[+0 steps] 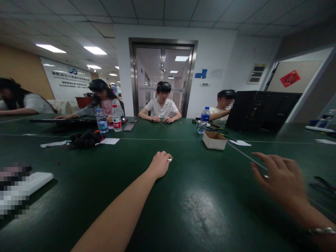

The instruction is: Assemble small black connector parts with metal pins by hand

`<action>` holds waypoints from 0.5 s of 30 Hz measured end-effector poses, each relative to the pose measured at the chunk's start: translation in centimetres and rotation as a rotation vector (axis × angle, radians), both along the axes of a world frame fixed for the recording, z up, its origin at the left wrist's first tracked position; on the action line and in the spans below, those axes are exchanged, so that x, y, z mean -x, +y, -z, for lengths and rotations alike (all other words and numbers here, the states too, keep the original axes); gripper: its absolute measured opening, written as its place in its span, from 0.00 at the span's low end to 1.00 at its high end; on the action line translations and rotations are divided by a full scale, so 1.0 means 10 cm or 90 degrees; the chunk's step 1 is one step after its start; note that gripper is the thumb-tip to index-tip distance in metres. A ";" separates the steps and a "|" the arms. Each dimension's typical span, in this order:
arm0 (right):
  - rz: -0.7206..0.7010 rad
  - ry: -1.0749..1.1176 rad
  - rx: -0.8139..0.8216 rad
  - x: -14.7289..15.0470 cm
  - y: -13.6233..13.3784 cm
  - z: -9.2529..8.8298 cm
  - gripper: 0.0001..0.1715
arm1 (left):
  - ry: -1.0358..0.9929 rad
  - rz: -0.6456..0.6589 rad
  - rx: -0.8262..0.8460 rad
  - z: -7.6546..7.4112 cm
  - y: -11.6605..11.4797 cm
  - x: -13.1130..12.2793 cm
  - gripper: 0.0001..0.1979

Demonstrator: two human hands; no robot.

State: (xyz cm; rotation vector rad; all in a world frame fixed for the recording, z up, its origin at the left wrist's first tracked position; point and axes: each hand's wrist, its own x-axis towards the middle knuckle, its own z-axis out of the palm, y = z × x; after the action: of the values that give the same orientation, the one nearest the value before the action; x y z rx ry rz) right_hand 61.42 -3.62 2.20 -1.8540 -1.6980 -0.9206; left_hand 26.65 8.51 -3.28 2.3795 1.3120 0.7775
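My left hand (160, 163) rests on the dark green table (183, 210), fingers curled into a loose fist round a small silvery item (169, 160) that I cannot make out. My right hand (280, 178) hovers at the right, fingers bent, gripping the near end of a long thin grey rod (244, 154). The rod runs up and left toward a small open cardboard box (214, 140). A bracelet (321, 230) sits on my right wrist.
Several people sit along the far and left table edges. Water bottles (102, 120) (204, 120), a black tangle of cables (85, 139), papers (109, 141), a large black case (262, 110) and a white block (39, 180) lie on the table. Black tools (324, 183) lie at far right.
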 end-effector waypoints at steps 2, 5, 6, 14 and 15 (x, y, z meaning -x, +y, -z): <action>-0.140 0.110 0.084 0.37 0.12 0.07 0.23 | -0.018 -0.003 -0.004 0.01 0.01 0.00 0.14; -0.286 0.338 0.228 1.04 0.39 0.26 0.18 | -0.098 -0.035 0.020 0.03 0.08 0.01 0.13; -0.321 0.410 0.247 1.27 0.50 0.33 0.16 | -0.143 -0.046 0.030 0.05 0.11 0.01 0.12; -0.437 0.935 0.363 2.58 1.20 0.56 0.04 | -0.683 -0.136 0.143 0.07 0.31 -0.08 0.11; -0.453 0.980 0.370 2.62 1.23 0.56 0.03 | -0.724 -0.156 0.156 0.06 0.31 -0.10 0.12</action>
State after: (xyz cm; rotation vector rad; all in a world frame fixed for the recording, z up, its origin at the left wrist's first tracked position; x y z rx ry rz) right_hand 35.21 8.73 -3.41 -1.2431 -1.2745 1.1438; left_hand 27.68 11.59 -3.89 1.1733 1.0505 1.5784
